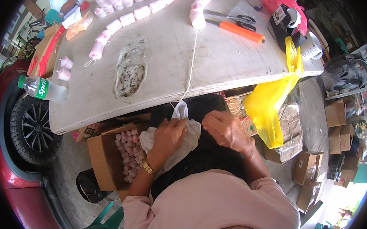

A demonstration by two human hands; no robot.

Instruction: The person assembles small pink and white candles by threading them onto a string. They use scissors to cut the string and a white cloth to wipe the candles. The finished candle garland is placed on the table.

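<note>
My left hand (171,136), with a gold watch on its wrist, is closed on a white cloth (189,141) lying over my lap. To its right my right hand (225,129) is raised with its fingers pressed together; what they hold, if anything, I cannot make out. A thin white string (192,64) drops over the table's near edge to the cloth. Its upper end meets a row of pink-and-white wrapped cylinders (143,12), which curves across the far side of the white table (156,70). Two loose cylinders (65,69) stand at the table's left.
A clear bottle (45,88) with a green cap lies at the left edge. Scissors (245,21) and an orange-handled cutter (241,32) are at the right, and a yellow bag (270,106) hangs there. Below, a carton (101,162) holds many small pink pieces; a fan (343,75) stands far right.
</note>
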